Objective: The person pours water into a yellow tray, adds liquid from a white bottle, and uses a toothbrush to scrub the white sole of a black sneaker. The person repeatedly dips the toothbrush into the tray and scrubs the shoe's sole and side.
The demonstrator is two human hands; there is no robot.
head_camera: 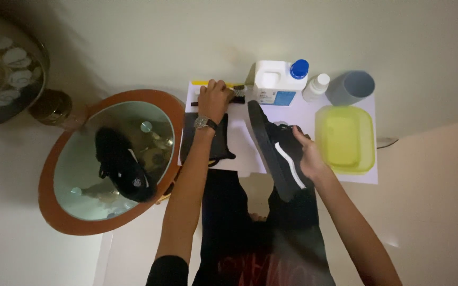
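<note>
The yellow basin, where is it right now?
In the head view, the yellow basin sits at the white mat's right end, below the grey cup, beside the right hand.

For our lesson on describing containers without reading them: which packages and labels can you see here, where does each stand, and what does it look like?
White jug: back of the white mat, squarish with a handle, blue cap.
Jug's label: front face, blue and white rectangle.
Small bottle: right of the jug, white with a white cap.
No signs or screens.
</note>
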